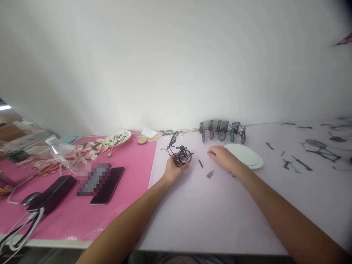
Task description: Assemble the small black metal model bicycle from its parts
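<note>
My left hand (174, 169) grips a black model bicycle (180, 150) near its rear wheel, with the front wheel tilted up to the left. My right hand (221, 157) is low over the white table, its fingertips pinched together; a tiny dark speck shows below them, and what they hold is too small to make out. Between the hands lie a small screwdriver-like tool (200, 161) and a flat grey slatted part (210, 174). White oval plates (244, 154) sit behind my right wrist.
Several finished-looking model bicycles (221, 131) stand along the wall. Loose dark bicycle parts (302, 163) are spread at the right. On the pink surface at left are a phone (108, 186), a black power bank-like box (52, 192), a plastic bottle (64, 154) and a plate of small pieces (118, 138).
</note>
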Motion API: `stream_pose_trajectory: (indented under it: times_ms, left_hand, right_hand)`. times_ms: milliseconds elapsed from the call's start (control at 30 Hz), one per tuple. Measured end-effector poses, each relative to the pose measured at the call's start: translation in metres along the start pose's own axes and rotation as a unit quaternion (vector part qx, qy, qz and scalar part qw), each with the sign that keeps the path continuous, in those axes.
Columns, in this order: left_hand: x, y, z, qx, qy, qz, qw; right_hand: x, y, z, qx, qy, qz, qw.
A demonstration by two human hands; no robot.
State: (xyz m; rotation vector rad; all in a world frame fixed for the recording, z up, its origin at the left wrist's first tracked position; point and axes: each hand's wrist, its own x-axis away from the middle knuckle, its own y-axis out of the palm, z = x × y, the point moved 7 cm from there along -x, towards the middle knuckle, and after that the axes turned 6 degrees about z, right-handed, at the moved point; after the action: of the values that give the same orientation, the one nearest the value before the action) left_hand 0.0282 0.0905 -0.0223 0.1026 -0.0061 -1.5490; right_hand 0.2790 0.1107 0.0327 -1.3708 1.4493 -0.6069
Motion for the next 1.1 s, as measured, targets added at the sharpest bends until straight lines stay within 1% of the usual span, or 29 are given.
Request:
stream_pose_trajectory:
  times_ms: [100,200,333,433,600,833,1000,1100]
  left_hand:
    - [0.001,0.0,0.001,-0.002,0.002,-0.003,1.0]
    - [0.001,0.0,0.004,-0.015,0.004,0.002,1.0]
    - [0.002,0.0,0.006,-0.015,0.005,0.003,1.0]
    - [0.002,-0.001,0.005,-0.025,0.008,0.009,1.0]
    - [0.001,-0.001,0.003,-0.019,0.002,0.002,1.0]
    - [0.004,0.001,0.009,-0.022,0.0,0.0,1.0]
    - [0.005,0.002,0.012,-0.019,-0.001,-0.003,1.0]
    - [0.005,0.001,0.011,-0.026,-0.001,0.004,1.0]
  right_hand:
    - [0.002,0.0,0.005,0.004,0.025,-0.036,0.999]
    - [0.005,-0.005,0.0,0.018,0.045,-0.058,0.997]
    - [0.009,-0.01,-0.011,0.059,0.039,-0.073,0.995]
    - [0.009,-0.009,-0.013,0.074,0.034,-0.077,0.994]
    - [0.009,-0.008,-0.01,0.073,0.037,-0.081,0.993]
    - [0.01,-0.008,-0.014,0.111,0.034,-0.081,0.99]
    - [0.01,-0.002,-0.015,0.143,0.002,-0.071,0.987]
    - [0.011,0.002,-0.022,0.115,-0.024,-0.041,0.992]
